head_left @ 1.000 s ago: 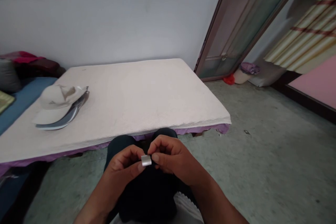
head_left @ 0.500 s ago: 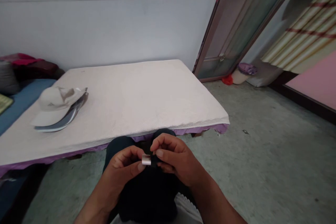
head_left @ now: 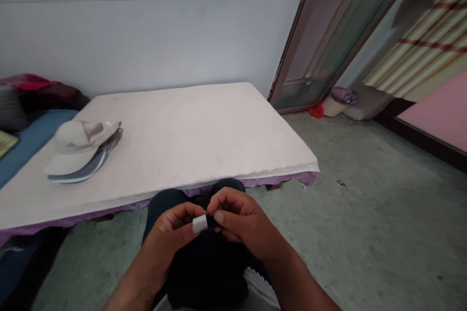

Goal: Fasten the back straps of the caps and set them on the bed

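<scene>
Above my lap, my left hand (head_left: 174,229) pinches a small pale, shiny piece (head_left: 199,224) between thumb and fingertips. Against its right side is a small black part (head_left: 212,222), which my right hand (head_left: 241,216) holds with its thumb and index finger. The pale piece and the black part touch or nearly touch; their exact join is too small to tell. Dark cloth (head_left: 204,272) lies on my lap beneath both hands.
A bed with a white cover (head_left: 189,136) stands in front of my knees. Stacked caps (head_left: 75,148) lie on its left part. Behind it are a wall and, to the right, a sliding door (head_left: 310,34) and a lined bin (head_left: 337,102).
The pale piece has tilted and shifted slightly left, showing a whiter face. My right fingertips have come a little closer to my left ones, and the black part shows more clearly.
</scene>
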A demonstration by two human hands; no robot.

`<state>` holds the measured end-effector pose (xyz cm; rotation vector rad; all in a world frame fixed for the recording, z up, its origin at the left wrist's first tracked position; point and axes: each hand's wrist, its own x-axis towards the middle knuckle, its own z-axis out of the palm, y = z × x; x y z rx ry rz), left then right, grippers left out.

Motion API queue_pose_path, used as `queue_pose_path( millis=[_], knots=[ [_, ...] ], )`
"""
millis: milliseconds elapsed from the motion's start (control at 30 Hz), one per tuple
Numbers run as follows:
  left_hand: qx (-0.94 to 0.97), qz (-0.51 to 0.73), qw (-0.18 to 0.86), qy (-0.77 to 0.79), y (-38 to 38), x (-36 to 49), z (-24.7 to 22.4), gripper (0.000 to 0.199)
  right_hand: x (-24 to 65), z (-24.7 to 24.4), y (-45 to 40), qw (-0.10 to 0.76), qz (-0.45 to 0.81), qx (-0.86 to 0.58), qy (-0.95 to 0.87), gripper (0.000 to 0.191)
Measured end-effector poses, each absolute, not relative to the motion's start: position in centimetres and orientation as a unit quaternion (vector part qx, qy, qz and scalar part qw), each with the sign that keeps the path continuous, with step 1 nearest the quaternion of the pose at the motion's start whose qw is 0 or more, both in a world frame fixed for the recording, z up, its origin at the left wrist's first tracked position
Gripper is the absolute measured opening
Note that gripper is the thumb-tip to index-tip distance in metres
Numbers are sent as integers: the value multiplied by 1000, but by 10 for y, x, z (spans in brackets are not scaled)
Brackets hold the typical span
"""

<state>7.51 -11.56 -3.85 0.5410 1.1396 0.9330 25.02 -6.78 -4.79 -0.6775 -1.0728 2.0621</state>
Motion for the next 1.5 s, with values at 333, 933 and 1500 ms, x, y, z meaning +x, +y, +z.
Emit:
queue_pose_path(
  millis=[333, 933, 1500],
  knots=[
    [260, 438, 721, 470, -119, 74, -43, 15, 254, -34, -72, 328, 788, -244, -460, 12],
    [357, 560, 685, 301, -109, 57, -56, 6, 247, -5, -73, 321, 727, -291, -533, 9],
    [401, 522, 655, 372, -111, 48, -46, 5, 230, 5, -82, 292, 635, -347, -626, 7]
  ],
)
